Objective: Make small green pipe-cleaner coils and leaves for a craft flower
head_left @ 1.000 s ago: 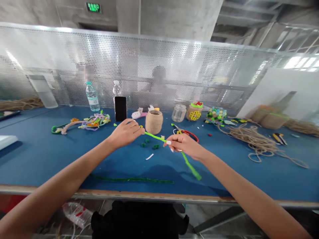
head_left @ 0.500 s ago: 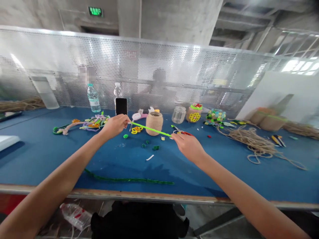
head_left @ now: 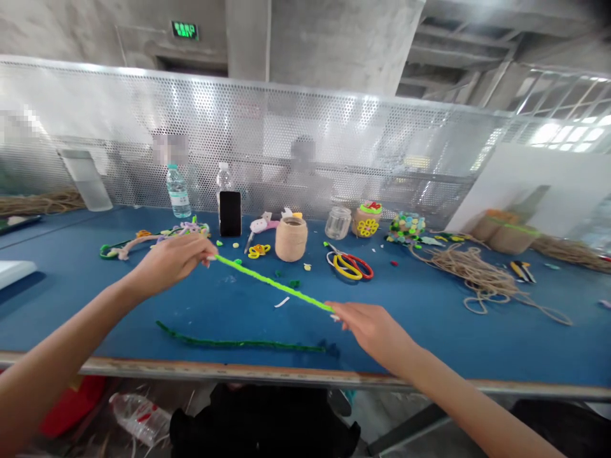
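Note:
A bright green pipe cleaner (head_left: 272, 284) stretches straight between my hands above the blue table, sloping down to the right. My left hand (head_left: 176, 254) pinches its upper left end, and the fingertips of my right hand (head_left: 365, 324) close on its lower right end. Below it, nearer the table edge, lies a dark green pipe cleaner (head_left: 243, 344). Behind it stands a twine-wrapped jar (head_left: 291, 240). Red-and-yellow-handled scissors (head_left: 351, 266) rest beyond my right hand. A yellow pipe-cleaner shape (head_left: 259, 251) lies left of the wrapped jar.
At the back are a phone (head_left: 230, 214), a water bottle (head_left: 178, 192), a glass jar (head_left: 338, 222) and a wrapped jar with a yellow flower (head_left: 367, 224). Loose twine (head_left: 477, 273) and a cutter (head_left: 524, 271) lie right. A perforated metal screen (head_left: 267, 127) borders the table.
My hands have moved apart and nearer to me, the left going left and the right going down. The green pipe cleaner now shows longer between them, and the scissors are uncovered.

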Motion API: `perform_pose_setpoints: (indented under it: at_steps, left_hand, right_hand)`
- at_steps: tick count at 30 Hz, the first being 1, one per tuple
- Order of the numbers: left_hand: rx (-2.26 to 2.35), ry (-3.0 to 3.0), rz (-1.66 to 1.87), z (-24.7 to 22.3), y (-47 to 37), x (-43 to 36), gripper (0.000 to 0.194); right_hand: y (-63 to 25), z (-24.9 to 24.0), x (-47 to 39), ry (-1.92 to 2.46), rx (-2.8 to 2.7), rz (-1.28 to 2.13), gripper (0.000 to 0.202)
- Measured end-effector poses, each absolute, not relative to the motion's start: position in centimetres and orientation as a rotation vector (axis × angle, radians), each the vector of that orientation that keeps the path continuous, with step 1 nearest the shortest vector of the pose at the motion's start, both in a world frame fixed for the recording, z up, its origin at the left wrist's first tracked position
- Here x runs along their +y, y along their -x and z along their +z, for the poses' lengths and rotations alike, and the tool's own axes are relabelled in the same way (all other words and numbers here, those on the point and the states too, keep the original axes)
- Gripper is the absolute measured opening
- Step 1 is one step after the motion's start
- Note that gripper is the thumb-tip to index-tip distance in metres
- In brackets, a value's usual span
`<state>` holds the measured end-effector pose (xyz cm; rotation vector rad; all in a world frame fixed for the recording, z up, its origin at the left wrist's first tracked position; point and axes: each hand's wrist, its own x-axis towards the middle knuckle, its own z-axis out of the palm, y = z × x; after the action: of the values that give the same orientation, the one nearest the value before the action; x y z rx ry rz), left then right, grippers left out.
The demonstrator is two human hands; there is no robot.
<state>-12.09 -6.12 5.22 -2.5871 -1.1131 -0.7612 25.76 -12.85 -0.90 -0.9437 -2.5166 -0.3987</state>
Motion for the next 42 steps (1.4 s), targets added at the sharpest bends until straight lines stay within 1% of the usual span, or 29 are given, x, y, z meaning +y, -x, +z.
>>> perform_pose_setpoints:
  at_steps: [2,3,6,8,12,17,19,21,23,25,29,31,33,35,38,40,42]
  left_hand:
    - [-1.086,2.639,-0.775,4.3,13.4,-8.3,0.023]
    - [-1.084,2.654,-0.781,3.8,14.1,-9.2,0.023]
    - [-1.114,2.672,-0.813,2.4,16.1,-10.9,0.021]
    - [-1.207,2.691,-0.805,1.7,17.3,-11.3,0.02]
    - [-1.319,2.726,-0.767,0.5,18.6,-11.4,0.023]
    - [-1.35,2.709,-0.807,-0.9,19.1,-11.1,0.022]
    - [-1.288,2.693,-0.742,-0.7,19.3,-11.1,0.018]
    - [-1.158,2.661,-0.653,0.0,19.0,-11.4,0.017]
    - [-1.033,2.561,-0.573,0.8,17.6,-12.5,0.025]
    - [-1.077,2.407,-0.613,1.4,14.6,-14.1,0.032]
    - [-1.008,2.493,-0.632,0.1,5.0,-16.9,0.034]
    - [-0.957,2.605,-0.591,-1.3,0.7,-16.9,0.033]
    - [-0.971,2.64,-0.653,-2.6,-2.0,-16.2,0.028]
    - [-0.973,2.666,-0.789,-3.3,-3.0,-15.1,0.024]
    - [-0.939,2.649,-1.009,-3.1,-2.8,-14.1,0.025]
    - [-0.922,2.635,-1.089,-2.5,-2.5,-13.9,0.023]
    - [-0.93,2.666,-1.127,-2.0,-2.4,-13.8,0.02]
  right_hand:
    - [-25.2,-1.6,-14.5,0.933,-2.519,-0.271,0.042]
    - [-24.8,-2.0,-15.1,0.951,-2.512,-0.211,0.04]
    - [-23.3,-2.7,-16.0,0.97,-2.486,-0.073,0.023]
    - [-22.3,-3.0,-15.8,0.946,-2.458,-0.03,0.017]
    - [-21.4,-3.3,-15.2,0.956,-2.357,0.033,0.018]
    - [-21.8,-3.2,-15.8,0.973,-2.314,0.334,0.025]
    - [-21.9,-3.0,-16.2,0.976,-2.334,0.375,0.03]
    - [-21.9,-3.0,-16.3,0.978,-2.354,0.328,0.032]
    - [-21.8,-3.2,-16.3,0.979,-2.341,0.26,0.032]
    - [-21.7,-3.5,-16.1,0.976,-2.32,0.226,0.03]
    - [-21.7,-4.1,-15.9,0.977,-2.283,0.227,0.025]
    - [-21.6,-4.2,-16.0,0.978,-2.245,0.222,0.022]
    - [-21.6,-4.2,-16.2,0.99,-2.202,0.174,0.02]
    - [-21.6,-4.2,-16.3,1.01,-2.151,0.14,0.019]
    - [-21.8,-3.8,-16.2,1.017,-2.08,0.214,0.015]
    - [-22.0,-3.5,-16.0,1.007,-2.078,0.246,0.013]
    - [-22.1,-3.1,-15.8,0.993,-2.096,0.203,0.011]
